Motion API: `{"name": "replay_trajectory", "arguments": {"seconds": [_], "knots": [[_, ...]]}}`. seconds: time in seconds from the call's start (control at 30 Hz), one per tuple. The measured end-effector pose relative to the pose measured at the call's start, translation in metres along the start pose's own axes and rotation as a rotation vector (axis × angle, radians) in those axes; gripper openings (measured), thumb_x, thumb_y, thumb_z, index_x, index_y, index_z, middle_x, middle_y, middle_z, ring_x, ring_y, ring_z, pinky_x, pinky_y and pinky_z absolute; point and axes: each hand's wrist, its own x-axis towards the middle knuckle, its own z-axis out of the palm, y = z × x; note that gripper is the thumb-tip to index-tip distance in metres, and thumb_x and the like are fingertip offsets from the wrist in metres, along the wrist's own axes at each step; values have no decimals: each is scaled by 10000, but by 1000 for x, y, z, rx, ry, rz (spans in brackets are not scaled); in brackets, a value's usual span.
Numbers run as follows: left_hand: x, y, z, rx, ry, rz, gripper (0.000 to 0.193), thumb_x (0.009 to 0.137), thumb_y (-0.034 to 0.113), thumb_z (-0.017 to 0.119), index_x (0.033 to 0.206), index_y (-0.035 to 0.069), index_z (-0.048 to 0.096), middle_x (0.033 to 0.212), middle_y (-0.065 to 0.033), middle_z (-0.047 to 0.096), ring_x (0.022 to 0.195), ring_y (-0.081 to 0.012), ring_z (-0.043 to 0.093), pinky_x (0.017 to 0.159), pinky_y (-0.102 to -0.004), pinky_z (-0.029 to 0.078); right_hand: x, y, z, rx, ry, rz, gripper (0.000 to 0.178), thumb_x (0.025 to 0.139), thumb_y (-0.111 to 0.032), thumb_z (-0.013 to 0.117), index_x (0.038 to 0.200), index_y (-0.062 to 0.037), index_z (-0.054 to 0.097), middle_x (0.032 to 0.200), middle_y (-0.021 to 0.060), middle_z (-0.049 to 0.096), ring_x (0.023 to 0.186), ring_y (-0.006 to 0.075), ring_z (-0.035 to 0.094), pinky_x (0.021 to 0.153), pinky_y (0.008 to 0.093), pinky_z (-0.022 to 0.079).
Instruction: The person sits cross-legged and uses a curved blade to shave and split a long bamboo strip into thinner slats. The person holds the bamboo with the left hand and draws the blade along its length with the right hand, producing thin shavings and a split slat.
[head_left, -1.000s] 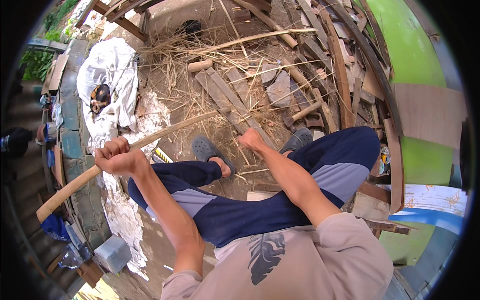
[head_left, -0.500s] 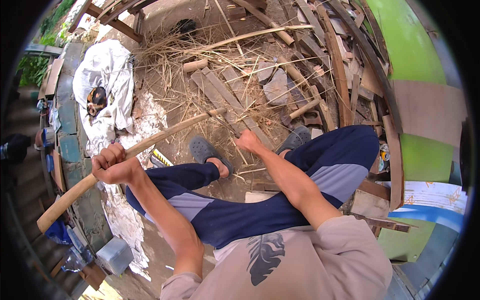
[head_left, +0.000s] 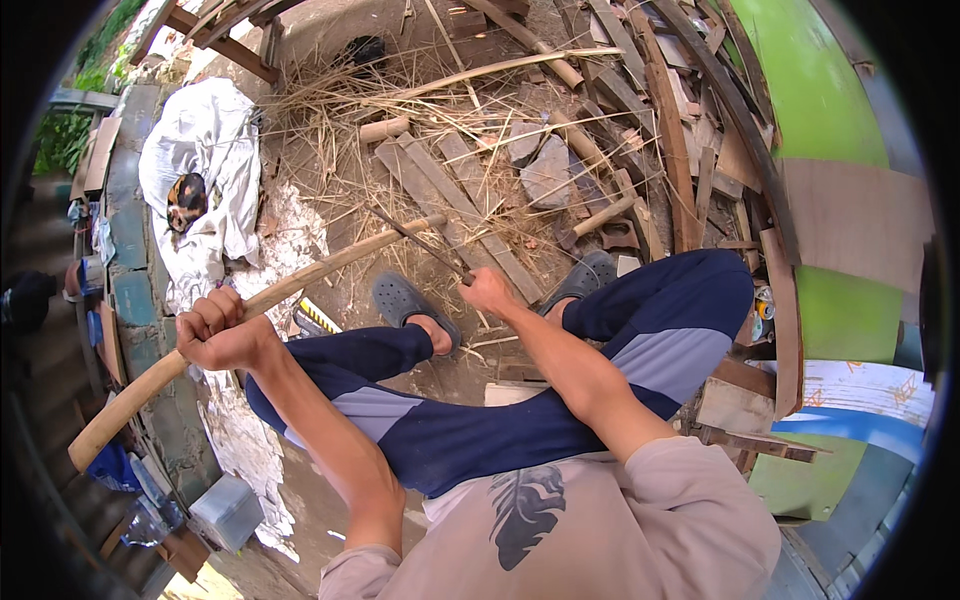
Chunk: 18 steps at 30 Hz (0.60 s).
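My left hand is wrapped round a long, slightly curved, smooth wooden handle. Its thicker end juts out past my fist at the lower left, and its thinner end reaches away in front of my feet. My right hand grips a long thin dark tool, blade-like or file-like, whose exact kind I cannot make out. The tool crosses the handle near its thin end, its tip pointing far left. Whether it touches the wood I cannot tell.
A calico cat rests on a white cloth on the left. Straw, planks and stone pieces litter the ground ahead. Scrap wood is piled at the right beside green panels. A clear plastic box stands lower left.
The tool in my right hand has shifted so its tip now extends left past the handle. My left hand keeps its grip on the handle; the whole view has shifted slightly.
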Motion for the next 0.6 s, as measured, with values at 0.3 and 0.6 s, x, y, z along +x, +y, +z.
{"name": "replay_trajectory", "arguments": {"seconds": [0.3,0.6], "knots": [[4,-3,12,156,298,23,354,881,252,326,604,184,116,510,34,117,458,-109,99,459,-286,135,-21,-28,1,80,-37,98,433,737,-340,617,962,27,665,981,265,647,956,400,623,844,447,485],[7,-3,15,204,458,29,329,882,255,352,638,177,146,531,37,134,469,-106,137,463,-294,159,-9,-26,0,80,-39,211,428,737,-329,624,1061,-53,671,974,225,663,957,372,631,860,419,490]]}}
